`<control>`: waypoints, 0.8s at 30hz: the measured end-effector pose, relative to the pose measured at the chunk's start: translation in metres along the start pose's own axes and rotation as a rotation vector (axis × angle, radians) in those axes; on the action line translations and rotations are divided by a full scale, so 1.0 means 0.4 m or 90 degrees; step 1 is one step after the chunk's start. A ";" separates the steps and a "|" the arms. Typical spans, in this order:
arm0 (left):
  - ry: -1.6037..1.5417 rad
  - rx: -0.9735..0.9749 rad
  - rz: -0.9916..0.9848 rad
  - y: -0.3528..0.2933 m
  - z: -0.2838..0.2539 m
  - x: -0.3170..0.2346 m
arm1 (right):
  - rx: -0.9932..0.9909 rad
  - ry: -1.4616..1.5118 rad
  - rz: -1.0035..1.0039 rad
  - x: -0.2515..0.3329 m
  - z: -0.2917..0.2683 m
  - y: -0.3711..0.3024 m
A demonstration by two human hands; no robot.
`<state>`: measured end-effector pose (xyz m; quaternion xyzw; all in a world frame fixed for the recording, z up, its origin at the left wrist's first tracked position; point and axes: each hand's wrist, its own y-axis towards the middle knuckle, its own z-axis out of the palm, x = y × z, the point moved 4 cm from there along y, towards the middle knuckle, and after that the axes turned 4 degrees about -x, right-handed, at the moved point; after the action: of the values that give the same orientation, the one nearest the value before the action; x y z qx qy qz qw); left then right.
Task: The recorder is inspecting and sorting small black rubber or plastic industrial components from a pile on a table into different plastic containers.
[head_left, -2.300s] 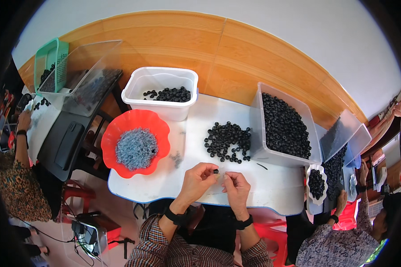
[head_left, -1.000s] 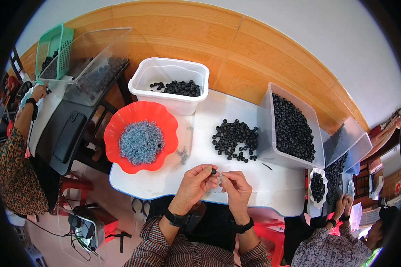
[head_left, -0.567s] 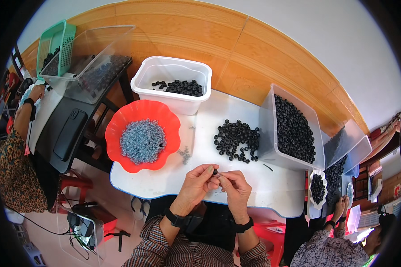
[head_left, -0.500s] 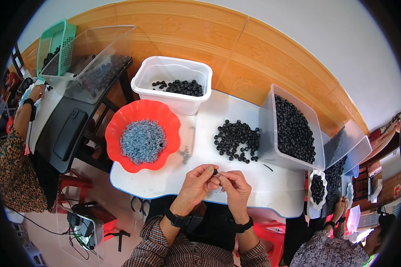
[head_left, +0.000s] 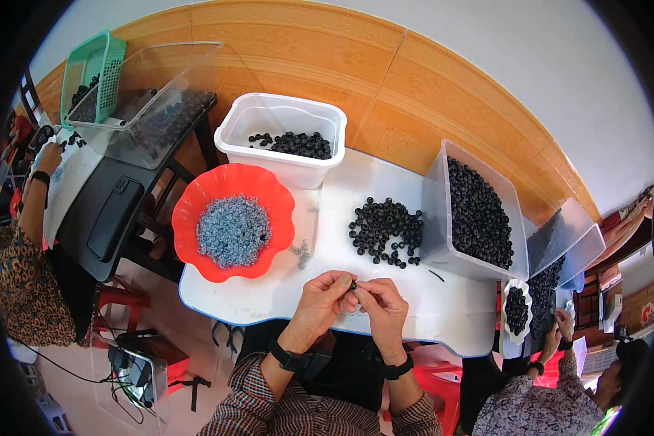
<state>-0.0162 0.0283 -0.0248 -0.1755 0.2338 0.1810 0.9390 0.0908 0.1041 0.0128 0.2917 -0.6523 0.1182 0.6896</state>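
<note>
Basically, L hand (head_left: 320,305) pinches a blk bead (head_left: 353,285) above the white table's (head_left: 450,305) near side, R hand (head_left: 384,309) just right, prob. touching it, tho R grip and bead axis are too small to tell.

Head cam, wide fisheye.
Looks down frm near side, close abv bench (head_left: 443,314); far wall (head_left: 291,51) in view.

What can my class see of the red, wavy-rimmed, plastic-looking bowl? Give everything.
The red, wavy-rimmed, plastic-looking bowl stands upright and open on the left part of the white, blue-edged table. A heap of small, translucent blue-grey pieces lies in its middle, leaving its sloping sides bare. The white rectangular tub sits behind; whether they touch is unclear.
</note>
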 end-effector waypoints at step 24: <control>0.044 0.018 -0.007 0.003 -0.011 -0.006 | 0.094 -0.229 0.015 0.014 -0.026 0.117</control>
<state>-0.0203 0.0268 -0.0273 -0.1697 0.2676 0.1663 0.9338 0.0749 0.1462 0.0299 0.3500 -0.7578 0.1201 0.5374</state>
